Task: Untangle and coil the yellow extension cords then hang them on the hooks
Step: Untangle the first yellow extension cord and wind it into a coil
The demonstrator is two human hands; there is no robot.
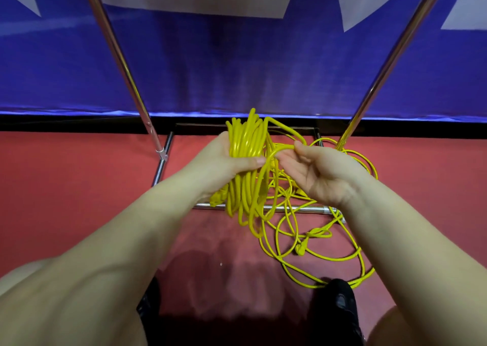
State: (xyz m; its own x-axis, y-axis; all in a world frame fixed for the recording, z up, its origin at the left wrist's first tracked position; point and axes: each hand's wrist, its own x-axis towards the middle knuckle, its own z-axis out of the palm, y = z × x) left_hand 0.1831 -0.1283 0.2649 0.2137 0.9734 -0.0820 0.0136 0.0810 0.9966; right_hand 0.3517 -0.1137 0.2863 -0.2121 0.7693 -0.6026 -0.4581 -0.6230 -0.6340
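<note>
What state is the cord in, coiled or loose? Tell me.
Partly coiled. The left hand grips a coil; the right hand pinches one strand, and loose cord lies tangled on the floor.

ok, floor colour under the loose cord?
Red floor, with loose yellow cord lying on it; the head view, the only one, shows it.

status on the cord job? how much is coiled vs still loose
Partly done. The left hand grips a thick coil of many loops. In hand: the right hand pinches the next loop to lay onto it. Left: a loose tangle with plugs lies on the red floor round the rack base. Nothing hung; no hooks in view.
</note>
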